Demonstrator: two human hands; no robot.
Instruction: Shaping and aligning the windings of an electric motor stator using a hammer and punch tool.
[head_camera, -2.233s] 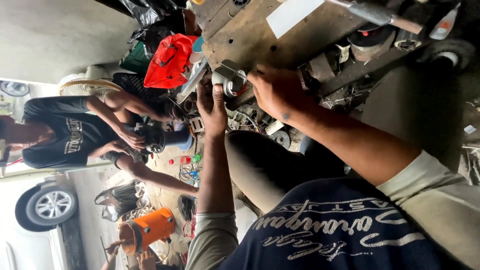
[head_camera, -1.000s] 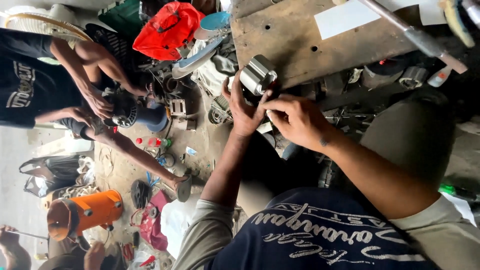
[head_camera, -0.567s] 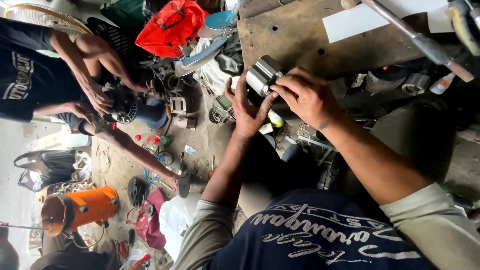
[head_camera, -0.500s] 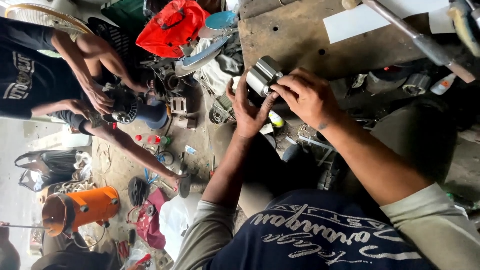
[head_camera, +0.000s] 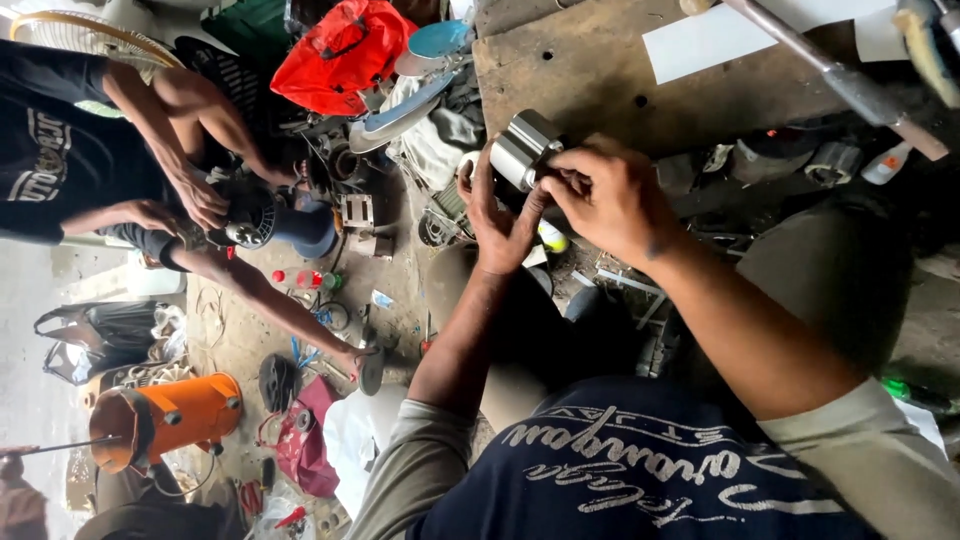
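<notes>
Metal cylinder (head_camera: 524, 148): I see a short, shiny steel part, held between both hands over the near edge of the wooden bench top (head_camera: 600, 75).
Left hand (head_camera: 497, 208): I see it cupped under the cylinder, thumb and fingers curled up against its side; it carries the part.
Right hand (head_camera: 608, 196): I see its fingertips pinched on the end of the cylinder that faces the wearer; palm turned down, knuckles up.
Bench surroundings: a long metal bar (head_camera: 830, 75) lies across the bench top, beside a white sheet of paper (head_camera: 710, 40).
Floor clutter: a red bag (head_camera: 340, 55) sits well apart from the cylinder; an orange cylindrical tank (head_camera: 175, 415) lies on its side on the floor.
Co-worker: another person in a black shirt (head_camera: 45, 150) has both hands on a dark round machine part (head_camera: 265, 220), well apart from my two hands.
</notes>
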